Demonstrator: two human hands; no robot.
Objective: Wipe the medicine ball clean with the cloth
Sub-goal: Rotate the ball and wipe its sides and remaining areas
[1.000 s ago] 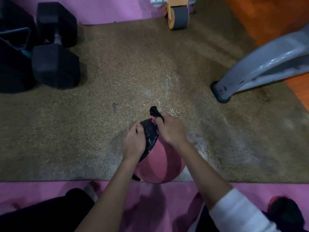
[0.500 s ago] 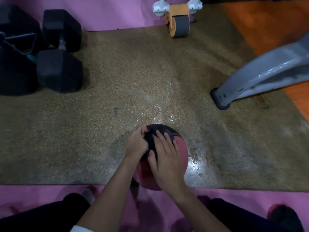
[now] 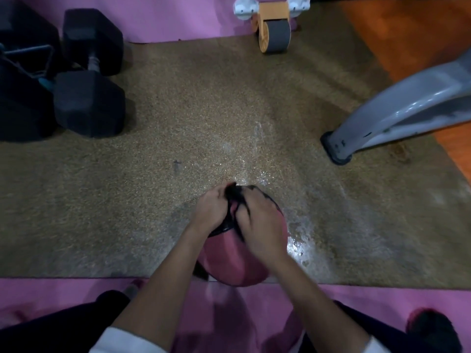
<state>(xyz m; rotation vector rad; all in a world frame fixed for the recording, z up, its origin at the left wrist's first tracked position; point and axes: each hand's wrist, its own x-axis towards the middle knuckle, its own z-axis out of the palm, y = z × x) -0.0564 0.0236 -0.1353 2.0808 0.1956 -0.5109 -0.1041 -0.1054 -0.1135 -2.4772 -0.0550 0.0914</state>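
**A:** Where is the medicine ball?

**B:** The pink medicine ball (image 3: 229, 258) sits at six o'clock in the view. It is on the near edge of the speckled brown mat (image 3: 178, 123), right where the mat meets the pink flooring (image 3: 51, 291).

**A:** And the cloth?

**B:** The black cloth (image 3: 235, 200) is bunched over the ball's top, on its twelve o'clock side, and drapes down its left flank.

**A:** What are the hands doing?

**B:** The left hand (image 3: 212, 212) comes in from seven o'clock and grips the cloth, fingers curled round a gathered fold. The right hand (image 3: 260, 225) comes in from five o'clock and lies over the ball's upper right. It holds the cloth too: dark fabric shows between its curled fingers, though that hand is somewhat blurred. The two hands nearly touch, with the cloth between them.

**A:** Anything around the ball?

**B:** A shiny wet patch (image 3: 300, 240) lies on the mat at the ball's three o'clock. A black hex dumbbell (image 3: 89, 72) rests at ten o'clock. An orange-and-grey ab wheel (image 3: 276, 31) stands at twelve o'clock on the mat's far edge. At two o'clock, a grey machine leg (image 3: 382, 115) plants its dark foot on the mat.
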